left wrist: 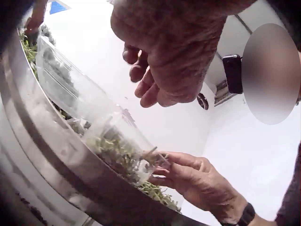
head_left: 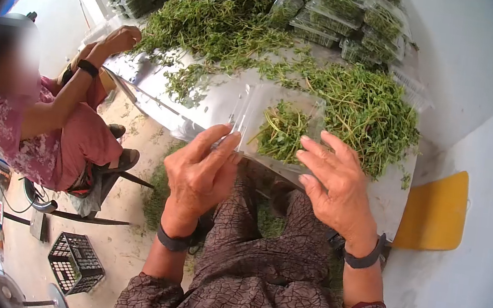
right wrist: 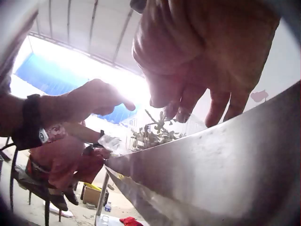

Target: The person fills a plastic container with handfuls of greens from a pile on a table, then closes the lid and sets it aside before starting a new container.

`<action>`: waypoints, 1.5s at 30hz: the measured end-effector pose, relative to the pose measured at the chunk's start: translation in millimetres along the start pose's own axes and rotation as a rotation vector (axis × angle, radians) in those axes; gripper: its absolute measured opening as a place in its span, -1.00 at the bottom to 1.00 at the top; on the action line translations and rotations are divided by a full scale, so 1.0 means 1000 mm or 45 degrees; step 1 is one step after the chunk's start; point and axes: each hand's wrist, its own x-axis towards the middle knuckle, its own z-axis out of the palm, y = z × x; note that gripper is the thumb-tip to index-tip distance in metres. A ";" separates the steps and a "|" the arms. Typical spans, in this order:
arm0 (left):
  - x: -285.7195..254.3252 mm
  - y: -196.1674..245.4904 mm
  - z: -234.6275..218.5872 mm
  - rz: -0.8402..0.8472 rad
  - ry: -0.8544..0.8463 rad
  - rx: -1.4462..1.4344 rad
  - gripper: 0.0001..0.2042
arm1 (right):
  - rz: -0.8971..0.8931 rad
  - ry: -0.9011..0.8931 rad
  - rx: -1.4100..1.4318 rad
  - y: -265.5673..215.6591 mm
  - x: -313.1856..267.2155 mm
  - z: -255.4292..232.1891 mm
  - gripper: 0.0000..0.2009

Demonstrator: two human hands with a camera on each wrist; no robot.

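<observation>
A clear plastic box [head_left: 293,107], its lid [head_left: 223,98] folded out to the left, lies at the table's near edge with green sprigs [head_left: 285,133] inside. The left hand [head_left: 201,170] is at the near edge where lid and box meet, fingers loosely bent; whether they touch the plastic cannot be told. At the box's right end is the right hand [head_left: 338,191], fingers spread and slightly bent. In the left wrist view, the fingertips of the right hand [left wrist: 197,181] are against the end of the box [left wrist: 124,136]. Sprigs [right wrist: 155,134] show beyond the right hand [right wrist: 202,52] in the right wrist view.
Loose greens [head_left: 367,111] lie right of the box, with a larger heap [head_left: 215,10] behind. Filled boxes [head_left: 340,10] are stacked at the back. A seated person [head_left: 45,121] is at the left. A yellow board [head_left: 435,210] stands right; a black crate [head_left: 76,264] is on the floor.
</observation>
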 end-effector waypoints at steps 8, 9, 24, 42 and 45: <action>0.041 0.017 -0.002 0.174 -0.566 -0.067 -0.71 | -0.080 0.089 0.053 0.002 -0.005 0.014 -0.65; 0.044 0.017 0.000 0.155 -0.653 -0.048 -0.69 | -0.075 0.097 0.061 0.002 -0.006 0.015 -0.65; 0.068 0.021 0.037 0.108 -0.922 0.090 -0.57 | -0.078 0.166 0.172 0.006 -0.010 0.025 -0.67; 0.049 0.006 0.006 0.042 -0.795 -0.020 -0.59 | -0.098 0.203 0.175 0.007 -0.014 0.028 -0.59; 0.047 0.008 0.016 0.118 -0.858 0.005 -0.59 | -0.098 0.200 0.158 0.007 -0.012 0.028 -0.60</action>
